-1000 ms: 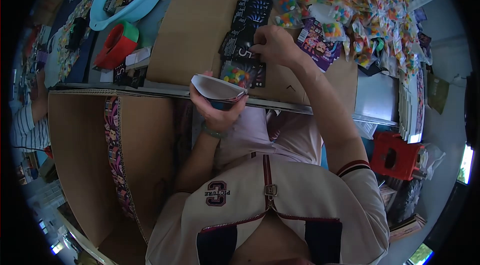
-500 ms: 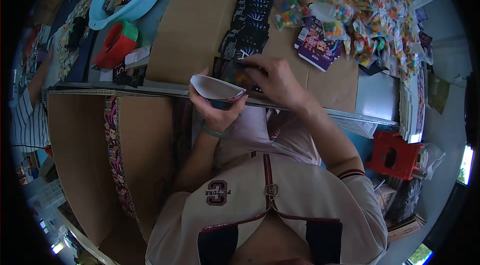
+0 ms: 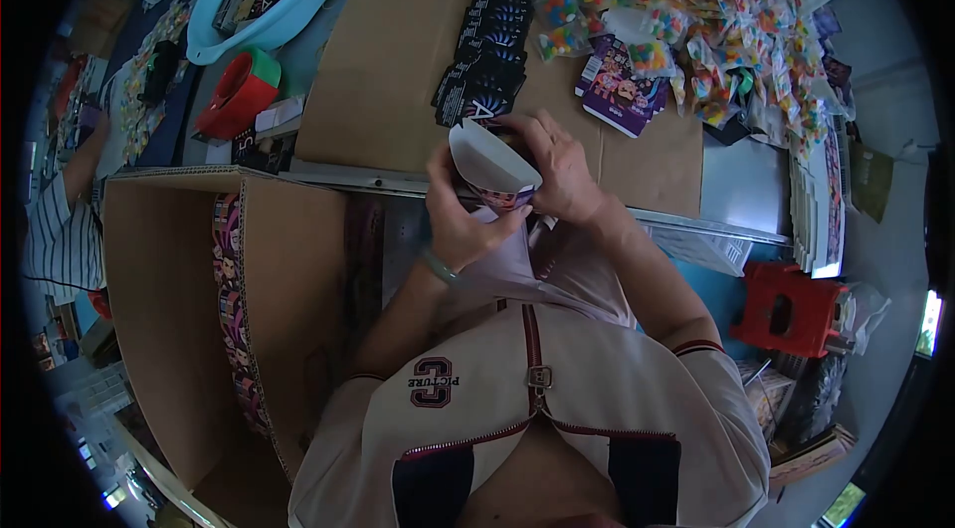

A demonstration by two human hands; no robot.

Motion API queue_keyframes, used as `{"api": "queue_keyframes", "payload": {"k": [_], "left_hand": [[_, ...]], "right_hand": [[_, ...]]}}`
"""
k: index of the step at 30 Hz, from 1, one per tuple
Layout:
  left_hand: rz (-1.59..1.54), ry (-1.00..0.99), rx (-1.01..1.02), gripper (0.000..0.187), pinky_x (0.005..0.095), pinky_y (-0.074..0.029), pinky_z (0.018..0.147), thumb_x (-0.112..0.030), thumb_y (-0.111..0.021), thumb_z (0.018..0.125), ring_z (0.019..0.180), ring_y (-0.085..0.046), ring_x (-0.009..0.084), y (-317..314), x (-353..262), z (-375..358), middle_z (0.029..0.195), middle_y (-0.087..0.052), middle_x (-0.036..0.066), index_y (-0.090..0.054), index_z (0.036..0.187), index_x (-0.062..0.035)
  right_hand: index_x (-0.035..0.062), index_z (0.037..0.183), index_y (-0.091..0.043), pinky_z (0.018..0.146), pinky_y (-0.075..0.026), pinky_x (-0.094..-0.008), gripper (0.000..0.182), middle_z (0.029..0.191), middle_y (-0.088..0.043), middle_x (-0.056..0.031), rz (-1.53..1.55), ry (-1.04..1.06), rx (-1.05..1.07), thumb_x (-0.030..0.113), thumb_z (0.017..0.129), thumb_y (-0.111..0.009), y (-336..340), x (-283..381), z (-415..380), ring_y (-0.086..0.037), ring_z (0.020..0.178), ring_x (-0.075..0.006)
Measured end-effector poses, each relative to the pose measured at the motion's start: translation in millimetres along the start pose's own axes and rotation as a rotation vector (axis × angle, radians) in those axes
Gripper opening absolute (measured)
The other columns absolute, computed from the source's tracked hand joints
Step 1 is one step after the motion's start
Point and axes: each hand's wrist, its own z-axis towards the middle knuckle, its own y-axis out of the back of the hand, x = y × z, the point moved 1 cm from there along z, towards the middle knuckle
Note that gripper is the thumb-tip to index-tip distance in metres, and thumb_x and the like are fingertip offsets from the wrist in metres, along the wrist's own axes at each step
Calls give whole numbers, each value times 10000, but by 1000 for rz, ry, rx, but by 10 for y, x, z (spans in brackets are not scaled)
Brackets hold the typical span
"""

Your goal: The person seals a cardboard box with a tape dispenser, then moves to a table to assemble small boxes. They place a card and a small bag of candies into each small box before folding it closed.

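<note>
Since the earlier frames, both hands have come together at the table edge, and the right hand (image 3: 562, 170) has left the row of dark cards to close in on the opened paper box. Now the left hand (image 3: 463, 219) wraps the white-lined paper box (image 3: 489, 162) from below, thumb up its near side, fingers curled shut around it. That right hand cups the box's far side, fingers bent over its mouth; whether a card or packet sits under them cannot be told. One box is held, tilted with its open end up and away. One overlapping row of dark cards (image 3: 487, 50) lies just beyond on the brown cardboard sheet (image 3: 398, 60), beside one purple printed box (image 3: 622, 90) and a heap of bead packets (image 3: 696, 10). Both forearms angle inward, elbows near the body.
</note>
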Motion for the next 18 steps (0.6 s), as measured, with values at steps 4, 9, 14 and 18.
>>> {"api": "queue_keyframes", "payload": {"k": [4, 9, 14, 18], "left_hand": [[142, -75, 8, 980, 363, -497, 897, -171, -876, 584, 1063, -584, 283, -76, 13, -27, 1198, -510, 213, -292, 1339, 51], [244, -147, -200, 976, 391, -478, 913, -182, -882, 589, 1095, -554, 294, -88, 82, 48, 1220, -492, 222, -310, 1341, 62], [288, -152, -214, 989, 395, -485, 889, -198, -895, 579, 1075, -565, 311, -251, 74, 36, 1213, -499, 222, -320, 1338, 67], [352, -255, -199, 985, 402, -488, 882, -199, -895, 576, 1067, -575, 337, -270, 88, 16, 1200, -512, 233, -327, 1338, 61]], "right_hand": [[48, 1160, -559, 670, -520, -372, 449, 950, -614, -141, -9, -5, 39, -1, 733, -690, 24, -111, -75, -635, 803, -292], [-5, 1148, -506, 593, -515, -258, 311, 1015, -611, -100, 607, -472, -345, -65, 855, -590, 352, -181, -2, -629, 739, -132], [-4, 1150, -529, 611, -510, -265, 364, 921, -646, -109, 230, -79, 118, -64, 811, -648, 851, 488, 429, -658, 739, -189], [17, 947, -609, 680, -522, -375, 258, 986, -616, -151, -270, 18, 400, -65, 707, -655, 909, 641, 673, -645, 846, -345]]}}
